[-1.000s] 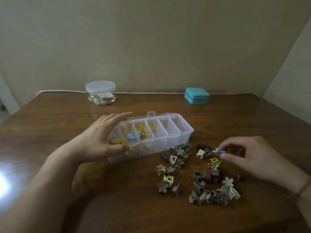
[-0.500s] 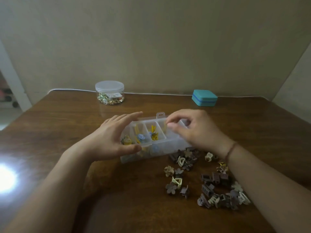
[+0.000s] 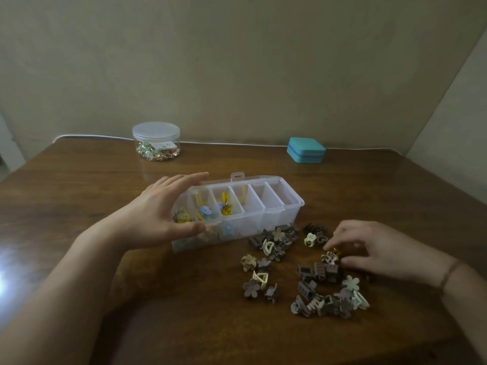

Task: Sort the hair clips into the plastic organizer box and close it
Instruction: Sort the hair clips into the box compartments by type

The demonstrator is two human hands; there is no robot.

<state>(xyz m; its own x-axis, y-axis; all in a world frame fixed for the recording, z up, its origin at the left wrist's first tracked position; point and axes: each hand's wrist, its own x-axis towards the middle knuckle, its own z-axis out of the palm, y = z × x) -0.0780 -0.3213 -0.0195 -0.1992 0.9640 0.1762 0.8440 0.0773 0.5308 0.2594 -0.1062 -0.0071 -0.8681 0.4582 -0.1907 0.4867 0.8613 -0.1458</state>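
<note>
Here we see a wooden counter (image 3: 105, 185) viewed from above the hands. The clear plastic organizer box (image 3: 274, 219) stands near the middle, lid open toward the far side. Its left compartments hold yellow and blue clips (image 3: 205, 212); the compartments to the right look empty. The left hand (image 3: 158, 217) cups the box's left end, thumb along the near wall and the other digits over the far rim, so its fingers (image 3: 189, 177) are spread wide around the box. The loose hair clips (image 3: 316, 275), mostly brown, grey and cream, lie scattered on the counter near and to the right of the box. The right hand (image 3: 374, 251) rests low over the far right part of this pile, its fingers (image 3: 334, 243) narrowed over a small yellow clip (image 3: 334, 252); we cannot tell whether the clip is actually pinched, since motion blur obscures the contact. A thin bracelet (image 3: 449, 272) circles the right wrist. Along the far edge stand a lidded clear jar (image 3: 156, 140) at left and a teal case (image 3: 305, 150) at right, well apart from each other.
</note>
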